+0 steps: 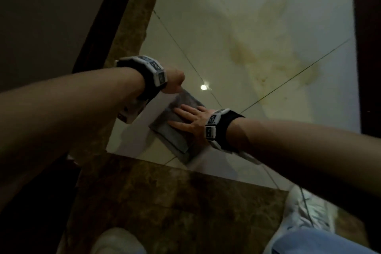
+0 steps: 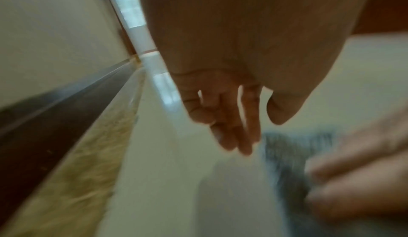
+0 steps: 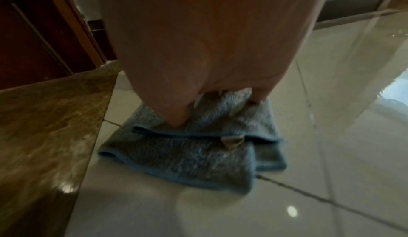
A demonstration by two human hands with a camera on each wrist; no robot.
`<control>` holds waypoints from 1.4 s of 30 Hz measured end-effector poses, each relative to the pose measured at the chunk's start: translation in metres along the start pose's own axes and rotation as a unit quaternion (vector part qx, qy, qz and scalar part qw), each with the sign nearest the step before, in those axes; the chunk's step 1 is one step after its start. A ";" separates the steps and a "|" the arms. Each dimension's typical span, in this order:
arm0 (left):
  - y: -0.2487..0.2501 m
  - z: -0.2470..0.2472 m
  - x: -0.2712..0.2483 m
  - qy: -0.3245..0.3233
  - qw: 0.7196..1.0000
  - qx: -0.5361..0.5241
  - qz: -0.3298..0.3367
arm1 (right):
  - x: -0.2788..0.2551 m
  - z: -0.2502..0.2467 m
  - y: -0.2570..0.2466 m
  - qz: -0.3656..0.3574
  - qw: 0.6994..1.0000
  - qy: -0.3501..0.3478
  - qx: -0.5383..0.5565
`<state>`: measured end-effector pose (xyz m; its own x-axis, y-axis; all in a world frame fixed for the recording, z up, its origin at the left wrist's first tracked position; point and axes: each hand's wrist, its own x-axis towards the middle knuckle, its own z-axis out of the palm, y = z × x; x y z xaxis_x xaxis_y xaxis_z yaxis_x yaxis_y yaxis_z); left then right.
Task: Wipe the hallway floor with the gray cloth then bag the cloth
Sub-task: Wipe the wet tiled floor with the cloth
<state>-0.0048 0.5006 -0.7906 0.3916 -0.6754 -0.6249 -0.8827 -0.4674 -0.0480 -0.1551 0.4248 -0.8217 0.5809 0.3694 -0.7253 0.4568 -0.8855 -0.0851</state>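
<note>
On the pale glossy floor tiles [image 1: 257,33], the folded gray cloth [image 1: 177,130] lay flat near a brown marble border strip [image 1: 175,198]. The right hand [image 1: 190,119] pressed down on it with fingers spread straight. The left hand [image 1: 175,81] hung just above the cloth's far corner, fingers loosely extended and holding nothing. A dark baseboard [image 2: 55,118] ran along the cream wall [image 2: 50,31]. Yellowish stains [image 1: 268,64] marked the tiles beyond, and white shoes [image 1: 307,210] stood close by.

Hallway edges
A brown marble border strip [image 1: 165,202] meets a dark baseboard [image 2: 55,115]; white shoes [image 1: 305,210] stand on the strip.
</note>
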 end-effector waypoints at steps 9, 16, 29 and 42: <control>0.008 -0.039 -0.028 -0.005 0.999 0.040 0.001 | -0.034 -0.011 0.015 -0.137 0.987 0.027 -0.083; -0.004 0.007 -0.050 -0.048 0.996 0.060 -0.051 | 0.013 0.009 0.017 -0.176 0.972 0.082 -0.132; 0.051 -0.009 0.040 0.010 0.998 0.065 0.019 | -0.054 0.117 0.097 -0.083 0.978 0.187 -0.036; 0.125 -0.073 0.101 0.098 0.970 0.152 0.165 | -0.189 0.198 0.194 0.110 0.993 0.035 0.020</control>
<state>-0.0568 0.3322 -0.8025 0.0907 -0.8684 -0.4874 -0.9924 -0.0378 -0.1174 -0.3101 0.1272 -0.8365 0.7105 0.1826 -0.6796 0.2865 -0.9571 0.0424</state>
